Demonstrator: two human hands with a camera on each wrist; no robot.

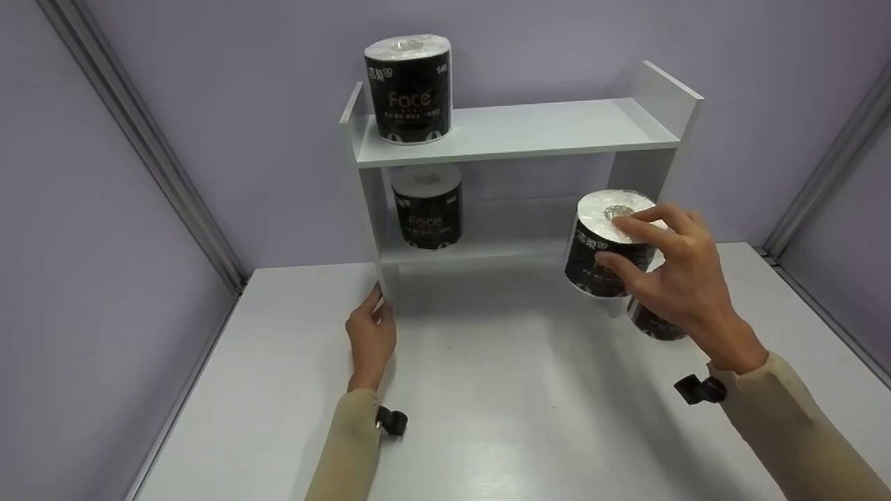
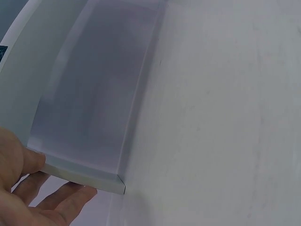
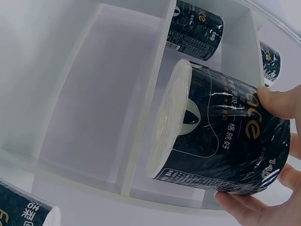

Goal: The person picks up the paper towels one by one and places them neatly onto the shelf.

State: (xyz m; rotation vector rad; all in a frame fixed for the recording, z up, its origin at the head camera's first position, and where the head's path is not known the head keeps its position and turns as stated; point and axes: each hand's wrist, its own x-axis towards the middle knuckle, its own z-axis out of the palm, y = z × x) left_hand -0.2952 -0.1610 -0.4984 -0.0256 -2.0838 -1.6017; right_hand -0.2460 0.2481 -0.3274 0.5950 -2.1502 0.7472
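Note:
A two-tier white shelf [image 1: 550,129] stands on the table. My left hand [image 1: 371,337] grips the foot of its left side panel; in the left wrist view the thumb and fingers lie on either side of the panel's edge [image 2: 82,177]. My right hand [image 1: 679,278] holds a black-and-white wrapped toilet paper roll [image 1: 592,264] upright, just in front of the right end of the lower tier. In the right wrist view the thumb and fingers curl around the roll [image 3: 225,132]. Its white bottom end faces the shelf's underside.
One wrapped roll [image 1: 411,97] stands at the left of the top tier, another roll [image 1: 429,216] at the left of the lower tier. A further roll [image 1: 654,323] is on the white table [image 1: 480,390], partly behind my right hand. Walls rise behind and on both sides.

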